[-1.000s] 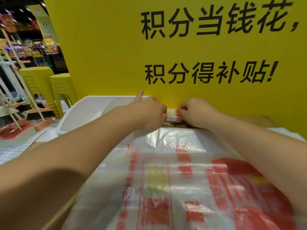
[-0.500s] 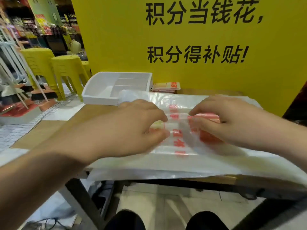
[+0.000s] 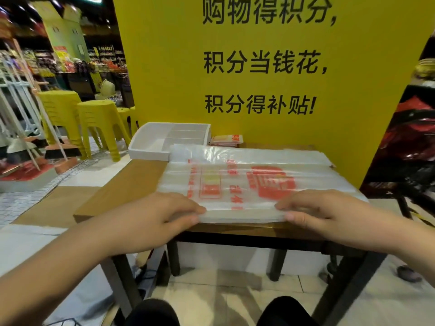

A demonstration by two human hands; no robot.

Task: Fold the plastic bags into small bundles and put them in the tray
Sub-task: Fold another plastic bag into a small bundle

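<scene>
- Along the near edge of the table (image 3: 122,184) lies the stack of plastic bags (image 3: 259,180), flat, printed in red, its near border level with that edge and its far border close to the yellow wall.
- At the far left corner stands the white tray (image 3: 150,151), touching the stack; no bundle shows in its compartments. A small folded bundle (image 3: 227,140) lies just beside it on the table's far edge, outside the tray.
- The film looks thin, light and limp, and probably slides sheet on sheet, so a careless pull may drag several bags. The near border, held at two points well apart, seems the best place to take it.
- The left hand (image 3: 150,215) pinches that border, fingers (image 3: 188,208) laid close together on top and the thumb pressed against the edge below.
- The right hand (image 3: 324,212) mirrors it further along the same border, its fingers (image 3: 292,204) together on top, thumb at the edge.
- Whether the pinch takes one bag or more cannot be told.
</scene>
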